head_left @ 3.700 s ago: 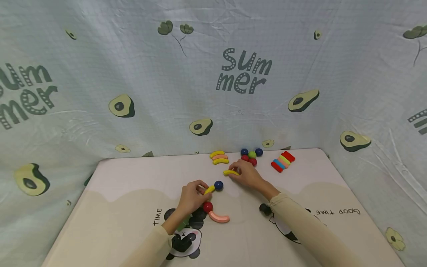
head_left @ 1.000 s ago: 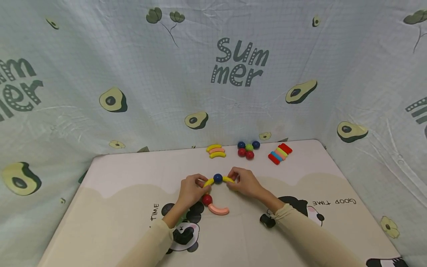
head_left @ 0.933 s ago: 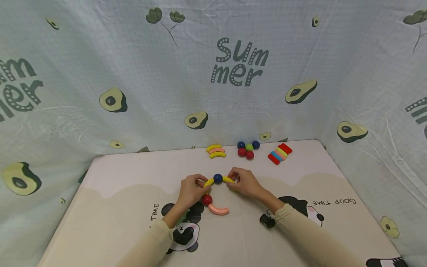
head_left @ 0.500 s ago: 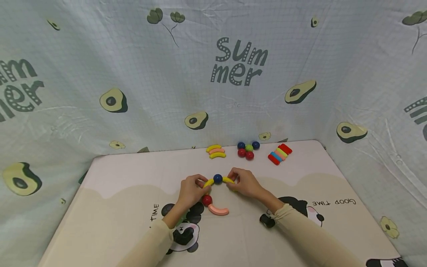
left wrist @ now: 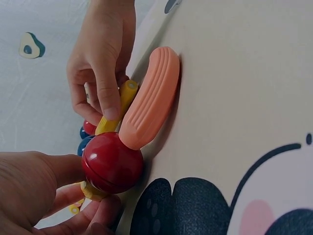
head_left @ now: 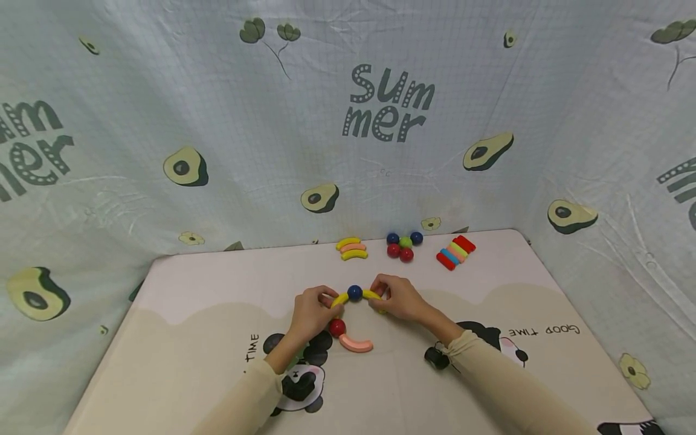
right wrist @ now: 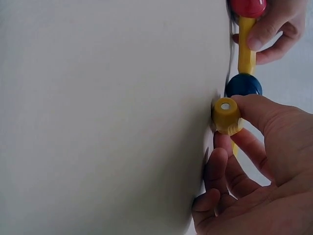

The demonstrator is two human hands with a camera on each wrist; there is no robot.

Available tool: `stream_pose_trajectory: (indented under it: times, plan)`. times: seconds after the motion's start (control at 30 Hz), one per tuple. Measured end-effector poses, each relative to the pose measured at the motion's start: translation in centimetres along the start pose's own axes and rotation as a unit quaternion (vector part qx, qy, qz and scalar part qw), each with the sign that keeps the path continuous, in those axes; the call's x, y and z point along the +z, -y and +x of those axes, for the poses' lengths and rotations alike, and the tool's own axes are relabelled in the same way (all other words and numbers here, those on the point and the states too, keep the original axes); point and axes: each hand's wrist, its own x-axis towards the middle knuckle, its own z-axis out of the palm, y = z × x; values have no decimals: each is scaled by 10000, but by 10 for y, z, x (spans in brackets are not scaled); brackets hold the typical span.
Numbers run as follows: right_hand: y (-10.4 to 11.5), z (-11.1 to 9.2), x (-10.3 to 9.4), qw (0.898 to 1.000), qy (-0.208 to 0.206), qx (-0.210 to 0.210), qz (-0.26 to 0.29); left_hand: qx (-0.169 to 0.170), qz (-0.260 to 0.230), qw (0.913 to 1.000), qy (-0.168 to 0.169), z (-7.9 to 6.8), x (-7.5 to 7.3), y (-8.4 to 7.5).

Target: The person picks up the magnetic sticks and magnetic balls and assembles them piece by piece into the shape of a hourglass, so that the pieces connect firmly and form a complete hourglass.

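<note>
Magnetic toy pieces form a chain on the table in the head view. My left hand (head_left: pixel 312 312) pinches a yellow curved rod (head_left: pixel 341 299) between a red ball (head_left: pixel 337 327) and a dark blue ball (head_left: pixel 354 293). On the blue ball's other side, my right hand (head_left: pixel 399 298) pinches a second yellow curved rod (head_left: pixel 371 294) that touches the ball. From the red ball, a salmon curved rod (head_left: pixel 356 345) extends right; the left wrist view shows its ridged side (left wrist: pixel 151 98). A silvery disc tips the right rod's free end (right wrist: pixel 226 115) in the right wrist view.
Along the back edge lie several curved rods (head_left: pixel 352 248), a group of balls (head_left: pixel 405 242) and a row of short coloured bars (head_left: pixel 455 252). A printed curtain (head_left: pixel 261 133) hangs behind the table (head_left: pixel 190 350). A small black device (head_left: pixel 437 357) sits under the right wrist.
Since the oldest frame, my right hand has brought its yellow rod left and nearer, against the blue ball. Over the last second, both hands and the chain have stayed in place.
</note>
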Motion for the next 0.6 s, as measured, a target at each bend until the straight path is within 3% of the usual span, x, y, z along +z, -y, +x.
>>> stream_pose_trajectory:
  times: [0.33, 0.6]
  plan:
    - [-2, -1, -11, 9996, 296, 0, 26, -62, 16, 10000, 30, -1, -2, -3]
    - [-8, -4, -17, 9999, 149, -60, 53, -26, -3, 10000, 52, -2, -5, -5]
